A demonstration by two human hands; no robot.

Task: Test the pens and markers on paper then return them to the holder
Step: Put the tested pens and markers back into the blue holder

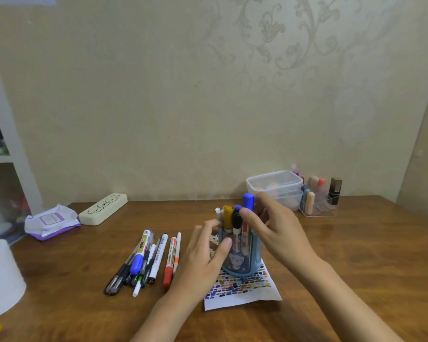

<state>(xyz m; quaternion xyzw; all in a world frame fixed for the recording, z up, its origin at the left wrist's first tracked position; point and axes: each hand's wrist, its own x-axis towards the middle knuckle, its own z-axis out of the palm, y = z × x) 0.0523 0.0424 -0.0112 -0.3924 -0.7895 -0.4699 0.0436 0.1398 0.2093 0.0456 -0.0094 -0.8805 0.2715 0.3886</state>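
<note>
Desk (pixel 356 280): wooden, nearest; everything is carried on it.
Paper (pixel 242 290): covered in swatches, pinned under the holder.
Holder (pixel 241 257): steadied by left hand (pixel 205 257), fingers curled round its side.
Loose pens (pixel 146 260): laid out left, seemingly awaiting return.
Blue marker (pixel 248 201): gripped by right hand (pixel 274 228); judged mid-insertion, release is needed next.
</note>
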